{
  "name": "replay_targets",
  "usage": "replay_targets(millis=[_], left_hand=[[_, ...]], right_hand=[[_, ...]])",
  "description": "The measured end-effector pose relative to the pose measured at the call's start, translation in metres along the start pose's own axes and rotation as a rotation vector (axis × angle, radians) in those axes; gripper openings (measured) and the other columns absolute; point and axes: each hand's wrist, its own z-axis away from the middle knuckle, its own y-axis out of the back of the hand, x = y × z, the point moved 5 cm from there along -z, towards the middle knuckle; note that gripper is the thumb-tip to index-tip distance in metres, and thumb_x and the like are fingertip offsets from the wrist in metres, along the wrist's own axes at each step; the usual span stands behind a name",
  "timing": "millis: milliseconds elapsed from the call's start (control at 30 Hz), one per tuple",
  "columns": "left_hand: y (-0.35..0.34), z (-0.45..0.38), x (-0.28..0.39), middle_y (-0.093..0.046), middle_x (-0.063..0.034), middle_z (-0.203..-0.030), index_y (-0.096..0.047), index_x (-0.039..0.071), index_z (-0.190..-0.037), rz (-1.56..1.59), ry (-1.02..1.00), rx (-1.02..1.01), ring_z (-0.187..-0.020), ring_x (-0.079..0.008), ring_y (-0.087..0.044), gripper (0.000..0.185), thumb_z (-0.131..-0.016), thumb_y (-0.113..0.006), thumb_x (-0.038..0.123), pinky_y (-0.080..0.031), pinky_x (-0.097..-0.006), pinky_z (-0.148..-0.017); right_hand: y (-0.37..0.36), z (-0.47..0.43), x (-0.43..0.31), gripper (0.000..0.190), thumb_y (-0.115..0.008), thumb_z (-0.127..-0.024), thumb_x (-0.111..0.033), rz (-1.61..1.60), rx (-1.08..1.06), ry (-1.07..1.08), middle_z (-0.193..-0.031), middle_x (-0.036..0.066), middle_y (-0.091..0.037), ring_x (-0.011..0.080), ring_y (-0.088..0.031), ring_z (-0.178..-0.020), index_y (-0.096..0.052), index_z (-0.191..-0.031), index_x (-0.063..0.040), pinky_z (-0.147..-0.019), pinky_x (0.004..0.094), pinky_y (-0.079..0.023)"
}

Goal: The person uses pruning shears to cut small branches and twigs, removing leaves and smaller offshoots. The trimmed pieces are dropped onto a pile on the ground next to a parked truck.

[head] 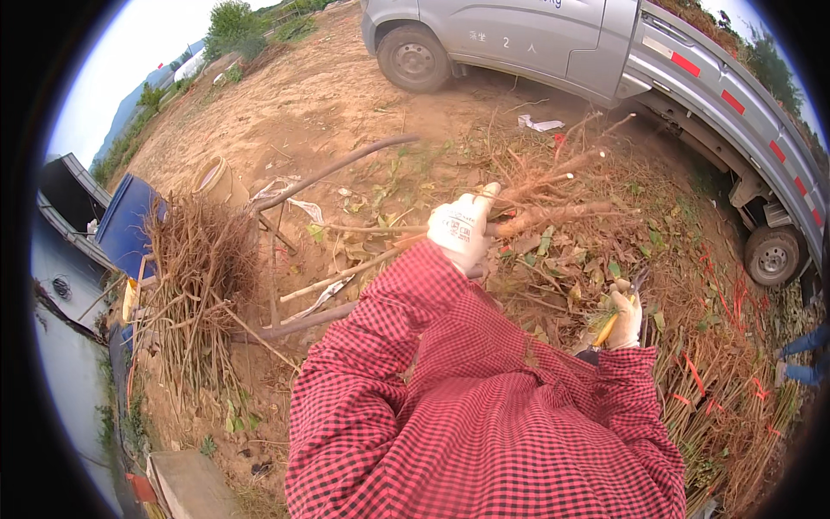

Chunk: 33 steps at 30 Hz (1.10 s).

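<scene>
My left hand (460, 228), in a white glove with print on its back, is closed around several thin woody stems. Their bushy brown roots (541, 194) spread out to the right of the fist, some with pale cut ends. Lower right, my right hand (624, 318), also gloved, holds pruning shears (604, 329) with yellow handles, their dark blades pointing up and away from the stems. Under and between the hands lie dry leaves and twigs (564, 272) on the soil.
A large root-up bundle of saplings (201, 279) stands at left near a blue barrel (128, 220) and a beige bucket (222, 181). Bundles with red ties (707, 402) lie at lower right. A silver truck (519, 39) stands ahead; another person's legs (804, 357) show at the right edge.
</scene>
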Motion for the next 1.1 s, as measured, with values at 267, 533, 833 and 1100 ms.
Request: replay_targets(millis=[267,533,833,1100], left_hand=[[-0.106,0.011,0.109,-0.054,-0.0169,-0.107,-0.032,0.003,-0.139,-0.119,-0.07,-0.412,-0.091,-0.031,-0.06,0.052,-0.09,-0.044,0.014,-0.049,-0.0431,-0.074],[-0.141,0.087,0.112,-0.024,-0.0284,-0.146,-0.005,0.005,-0.148,0.677,-0.254,-0.825,-0.131,-0.0394,-0.036,0.088,-0.073,-0.049,-0.009,-0.038,-0.039,-0.103],[-0.073,0.098,-0.022,-0.029,-0.0211,-0.147,-0.02,0.004,-0.146,0.795,-0.078,-1.182,-0.135,-0.031,-0.032,0.102,-0.071,-0.076,0.044,-0.029,-0.0405,-0.111],[-0.104,0.18,-0.021,-0.063,-0.0142,-0.077,-0.061,0.005,-0.091,0.064,-0.103,-0.818,-0.076,-0.0315,-0.063,0.022,-0.072,-0.067,0.015,-0.049,-0.0405,-0.066]], right_hand=[[-0.133,0.065,0.0,0.053,-0.057,-0.087,-0.021,-0.876,-0.377,-0.367,-0.127,0.014,-0.052,0.0242,-0.054,-0.108,-0.041,-0.132,0.002,-0.093,0.04,-0.046],[-0.037,0.058,0.038,0.039,-0.063,-0.082,-0.024,-0.812,-0.415,-0.307,-0.097,0.012,-0.066,0.0227,-0.062,-0.077,-0.058,-0.112,-0.002,-0.064,0.0309,-0.052],[0.007,0.043,0.003,0.051,-0.065,-0.076,-0.021,-0.716,-0.412,-0.167,-0.08,0.012,-0.062,0.0208,-0.062,-0.061,-0.051,-0.118,0.005,-0.059,0.0311,-0.056],[0.072,0.054,-0.002,0.057,-0.064,-0.078,-0.02,-0.837,-0.377,-0.122,-0.08,0.008,-0.059,0.0195,-0.056,-0.061,-0.044,-0.127,0.002,-0.059,0.0314,-0.051]])
